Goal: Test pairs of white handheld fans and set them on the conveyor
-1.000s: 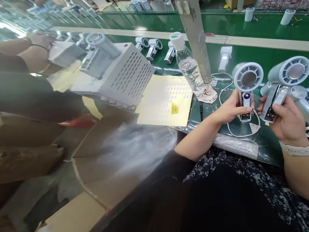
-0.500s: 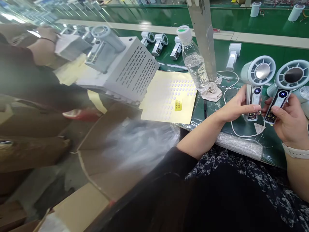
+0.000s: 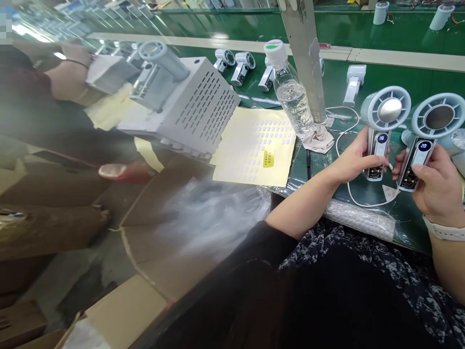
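Head view is showing the left hand (image 3: 358,157) clasping the left fan (image 3: 385,121) and the right hand (image 3: 439,182) clasping the right fan (image 3: 426,128) just beside it at the bench's (image 3: 323,164) near right, both fans slanting lengthwise, lower ends leftward.

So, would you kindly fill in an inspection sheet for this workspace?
Surface: green tabletop, glossy.
Job's things: left-hand fan and right-hand fan, both displaying 20, circuitry exposed.
Clutter: water bottle, cloth, yellow sheet bearing small white pieces.
Hands: left hand grips one fan, right hand the other.
Cables: white cable, looping loosely across the tabletop.
Surroundings: co-worker's arm, blurred; cardboard box with clear plastic inside.
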{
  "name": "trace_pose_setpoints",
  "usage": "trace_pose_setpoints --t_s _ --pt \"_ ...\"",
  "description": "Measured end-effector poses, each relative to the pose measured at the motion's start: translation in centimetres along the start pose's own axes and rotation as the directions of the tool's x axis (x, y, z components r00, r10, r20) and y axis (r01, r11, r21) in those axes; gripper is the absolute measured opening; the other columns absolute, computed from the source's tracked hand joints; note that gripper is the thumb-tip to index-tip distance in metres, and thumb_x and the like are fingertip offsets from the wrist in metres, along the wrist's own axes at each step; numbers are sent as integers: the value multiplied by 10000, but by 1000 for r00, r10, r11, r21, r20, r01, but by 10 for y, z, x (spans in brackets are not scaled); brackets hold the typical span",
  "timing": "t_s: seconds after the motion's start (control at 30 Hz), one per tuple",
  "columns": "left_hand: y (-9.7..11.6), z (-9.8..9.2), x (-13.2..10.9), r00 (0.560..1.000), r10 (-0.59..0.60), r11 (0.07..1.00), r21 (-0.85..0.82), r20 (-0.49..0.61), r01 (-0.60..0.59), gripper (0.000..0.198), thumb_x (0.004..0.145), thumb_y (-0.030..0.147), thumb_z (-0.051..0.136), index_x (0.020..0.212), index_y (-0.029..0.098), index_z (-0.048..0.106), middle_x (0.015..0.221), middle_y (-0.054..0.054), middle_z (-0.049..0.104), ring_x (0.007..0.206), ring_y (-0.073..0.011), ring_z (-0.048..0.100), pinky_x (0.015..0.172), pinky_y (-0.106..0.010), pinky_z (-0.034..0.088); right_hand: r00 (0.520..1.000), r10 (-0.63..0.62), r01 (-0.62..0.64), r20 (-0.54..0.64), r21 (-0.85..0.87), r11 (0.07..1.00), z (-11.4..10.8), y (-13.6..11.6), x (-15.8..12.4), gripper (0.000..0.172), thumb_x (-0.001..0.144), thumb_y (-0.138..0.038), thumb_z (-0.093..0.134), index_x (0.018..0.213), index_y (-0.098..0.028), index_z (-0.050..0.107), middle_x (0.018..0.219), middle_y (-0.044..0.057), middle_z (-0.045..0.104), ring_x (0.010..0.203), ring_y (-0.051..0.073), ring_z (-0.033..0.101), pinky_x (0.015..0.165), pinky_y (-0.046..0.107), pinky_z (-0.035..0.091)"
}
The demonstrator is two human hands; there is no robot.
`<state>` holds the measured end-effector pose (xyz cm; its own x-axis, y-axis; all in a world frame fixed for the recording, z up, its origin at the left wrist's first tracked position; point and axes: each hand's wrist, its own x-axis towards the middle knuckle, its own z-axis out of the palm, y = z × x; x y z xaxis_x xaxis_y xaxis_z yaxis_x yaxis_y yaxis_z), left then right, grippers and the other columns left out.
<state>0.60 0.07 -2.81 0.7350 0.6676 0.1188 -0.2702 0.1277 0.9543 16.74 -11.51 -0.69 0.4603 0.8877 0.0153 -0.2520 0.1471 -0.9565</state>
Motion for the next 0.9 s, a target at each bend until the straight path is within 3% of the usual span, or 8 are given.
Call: trace_pose_setpoints --t_s 0.13,0.3,0.4,0.67,0.9 --pt "1 2 1 999 -2 997 -77 -51 -2 673 876 667 855 1238 287 433 954 39 662 827 -182 686 835 -408 594 1000 13 -14 -6 -54 998 -5 2 4 294 786 -401 894 980 -268 717 884 26 763 637 191 654 477 311 575" --pt "-2 0 2 998 53 995 -83 40 -49 718 883 714 901 1245 287 452 970 27 688 850 -192 707 849 -413 601 997 4 -1 73 -43 999 -7 1 3 348 793 -475 944 988 -275 737 904 28 779 633 194 666 464 310 560" --pt "-6 -3 5 997 68 996 -62 26 -67 735 883 687 940 1267 277 466 942 32 689 860 -194 718 862 -403 606 998 -20 22 51 -38 999 -7 2 3 363 776 -463 968 989 -288 733 887 15 784 626 193 656 468 310 576" --pt "-6 -4 5 999 45 999 -23 16 -44 778 889 719 945 1332 261 500 1022 0 715 933 -210 740 915 -413 619 999 0 2 36 -59 998 -10 17 12 322 829 -460 923 1010 -297 713 853 3 738 751 268 757 656 492 753" --pt "-7 -5 7 1000 20 1000 1 -20 -20 732 852 645 951 1319 277 523 1050 -2 713 931 -226 761 924 -437 618 997 54 -56 -48 -23 998 -2 12 11 207 785 -353 861 937 -285 737 843 29 760 827 296 779 668 480 733"
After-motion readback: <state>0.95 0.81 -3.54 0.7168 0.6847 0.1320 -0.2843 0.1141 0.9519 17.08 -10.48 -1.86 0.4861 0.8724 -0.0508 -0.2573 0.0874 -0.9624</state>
